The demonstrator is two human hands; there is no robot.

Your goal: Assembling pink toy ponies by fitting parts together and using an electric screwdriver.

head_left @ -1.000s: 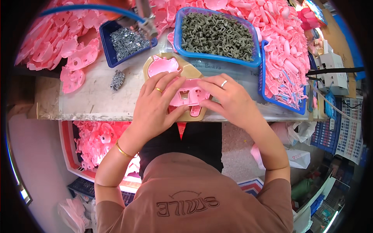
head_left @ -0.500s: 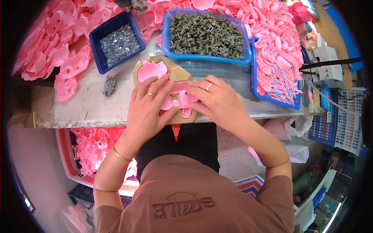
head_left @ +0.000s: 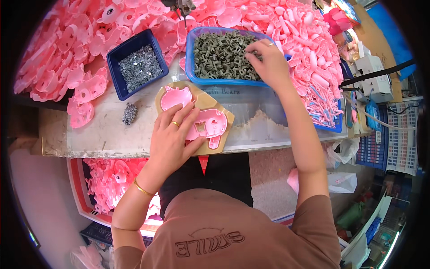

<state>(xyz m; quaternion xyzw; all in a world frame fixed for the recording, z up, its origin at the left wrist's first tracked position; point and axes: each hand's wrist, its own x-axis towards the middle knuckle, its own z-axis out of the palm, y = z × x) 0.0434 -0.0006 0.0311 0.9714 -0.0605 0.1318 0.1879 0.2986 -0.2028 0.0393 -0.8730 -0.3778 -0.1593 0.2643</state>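
Observation:
A pink plastic toy shell point(head_left: 209, 124), with a rounded body part and a square hole, lies in a tan holder point(head_left: 226, 117) near the table's front edge. A pink head-shaped shell point(head_left: 175, 97) sits in the holder's upper left. Over the left side of these shells rests my left hand point(head_left: 172, 136), open, its fingers spread and its thumb by the body shell's lower edge. My right hand point(head_left: 271, 62) reaches into a blue bin point(head_left: 224, 81) of small grey-green plastic pieces point(head_left: 219, 51). Its fingertips are pinched among them, seemingly on one piece.
A dark blue bin point(head_left: 122, 89) of small metal screws stands left of the bin, with a clump of screws point(head_left: 130, 113) below it. Pink parts point(head_left: 58, 49) heap up behind. A metal tool tip point(head_left: 184, 13) hangs at the back. A blue basket point(head_left: 329, 129) of thin parts stands right.
My right hand has left the body shell and moved up and right into the bin of grey-green pieces. My left hand stays on the shells. The whole view has shifted slightly.

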